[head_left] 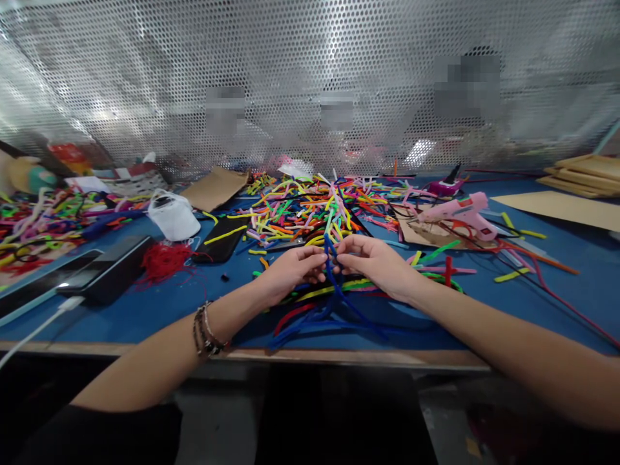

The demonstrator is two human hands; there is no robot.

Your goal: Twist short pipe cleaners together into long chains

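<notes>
1. My left hand (293, 271) pinches the blue fuzzy stems (338, 292) between thumb and fingertips, from their left side.
2. My right hand (376, 263) grips the same stems from the right, thumb and forefinger closed on them; how the other fingers curl behind, I cannot tell.
3. The stems stand between my hands, above the near edge of the blue table (186, 313), with loose blue lengths trailing below my fingers.
4. Done, as I judge it: the blue stems cross and look twisted together at my fingertips.
5. Left, I judge: the lower lengths spread apart, not yet joined into anything finished.
6. The pile of coloured stems (295, 219) lies beyond my hands, and the pink glue gun (458, 216) rests to the right, untouched.
</notes>
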